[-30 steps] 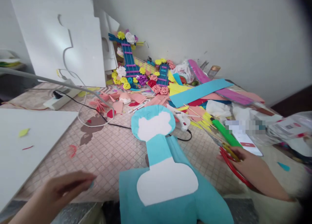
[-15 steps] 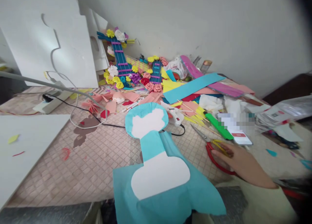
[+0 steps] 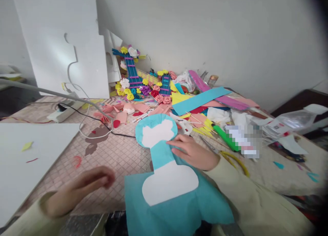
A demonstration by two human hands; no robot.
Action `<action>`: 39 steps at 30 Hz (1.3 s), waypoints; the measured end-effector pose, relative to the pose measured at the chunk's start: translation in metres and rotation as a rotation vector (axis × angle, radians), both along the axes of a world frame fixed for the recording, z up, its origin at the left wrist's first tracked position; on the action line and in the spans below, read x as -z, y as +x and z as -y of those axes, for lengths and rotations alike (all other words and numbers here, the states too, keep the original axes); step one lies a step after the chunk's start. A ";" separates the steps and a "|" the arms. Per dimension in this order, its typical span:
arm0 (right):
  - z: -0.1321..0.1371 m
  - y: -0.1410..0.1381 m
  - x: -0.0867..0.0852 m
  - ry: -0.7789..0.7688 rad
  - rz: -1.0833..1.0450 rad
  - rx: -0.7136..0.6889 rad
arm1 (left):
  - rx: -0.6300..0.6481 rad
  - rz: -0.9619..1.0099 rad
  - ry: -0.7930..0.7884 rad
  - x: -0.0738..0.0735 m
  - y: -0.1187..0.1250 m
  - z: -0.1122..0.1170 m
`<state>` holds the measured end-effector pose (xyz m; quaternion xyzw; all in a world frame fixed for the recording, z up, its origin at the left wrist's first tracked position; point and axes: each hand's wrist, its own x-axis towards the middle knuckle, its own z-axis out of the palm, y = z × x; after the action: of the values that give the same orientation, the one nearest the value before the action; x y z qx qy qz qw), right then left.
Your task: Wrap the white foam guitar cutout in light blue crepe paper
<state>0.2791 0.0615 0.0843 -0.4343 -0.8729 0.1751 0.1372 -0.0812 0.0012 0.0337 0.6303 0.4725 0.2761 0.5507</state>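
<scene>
A white guitar-shaped cutout [image 3: 170, 184] lies on blue crepe paper [image 3: 161, 215] at the table's front edge. The blue paper wraps over its neck and round the rim of its far end. My right hand [image 3: 192, 150] rests at the neck's right side, fingers extended and fingertips at the blue paper near the far end. Left of the cutout, my left hand [image 3: 89, 183] hovers above the table, slightly blurred, with loosely bent fingers and nothing visible in it. Scissors [image 3: 230, 157] lie right of my right hand, partly behind my sleeve.
A white glue gun [image 3: 185, 125] lies behind the cutout, near a green cutter [image 3: 225, 137] and a phone [image 3: 243, 143]. Flower-trimmed paper guitars [image 3: 133, 73] stand at the back. A power strip [image 3: 65, 107] with cables and a white board [image 3: 33, 154] are on the left.
My right hand has let go of the scissors and moved left onto the cutout's neck. My left hand has come into view at the lower left. The view has shifted slightly.
</scene>
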 end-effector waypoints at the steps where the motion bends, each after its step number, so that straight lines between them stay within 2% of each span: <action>1: -0.005 -0.006 0.004 0.016 0.040 -0.019 | -0.006 0.113 -0.130 -0.009 0.021 -0.014; 3: -0.014 -0.013 0.011 0.037 0.116 -0.038 | -0.083 0.407 -0.365 -0.017 0.059 -0.035; 4: -0.017 -0.014 0.015 0.041 0.144 -0.037 | -0.139 0.452 -0.472 -0.017 0.074 -0.042; 6: -0.021 -0.012 0.021 0.030 0.169 -0.017 | -0.199 0.482 -0.624 -0.012 0.095 -0.050; 10: -0.021 -0.004 0.026 -0.026 0.038 -0.003 | -0.189 0.404 -0.831 -0.002 0.118 -0.061; 14: -0.020 0.004 0.026 -0.110 -0.294 0.098 | -0.239 0.388 -0.783 -0.005 0.138 -0.070; 17: -0.020 0.011 0.026 -0.123 -0.426 0.252 | -0.281 0.444 -0.685 -0.009 0.150 -0.071; 19: -0.020 0.016 0.027 -0.185 -0.500 0.316 | -0.263 0.501 -0.610 -0.012 0.153 -0.070; 24: -0.017 0.015 0.030 -0.458 -0.698 0.241 | -0.086 0.570 -0.452 -0.017 0.150 -0.073; 28: -0.013 0.008 0.027 -0.605 -0.847 0.220 | -0.106 0.550 -0.435 -0.020 0.154 -0.077; 34: -0.021 0.003 0.013 -0.636 -0.952 0.264 | -0.239 0.705 -0.432 -0.027 0.176 -0.086; 39: -0.026 0.004 -0.008 -0.633 -0.921 0.259 | -0.175 0.687 -0.548 -0.031 0.181 -0.097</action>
<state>0.2831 0.0878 0.0925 -0.4364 -0.5678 0.5809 0.3868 0.1001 0.0978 0.0648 0.2906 0.3695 0.3796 0.7968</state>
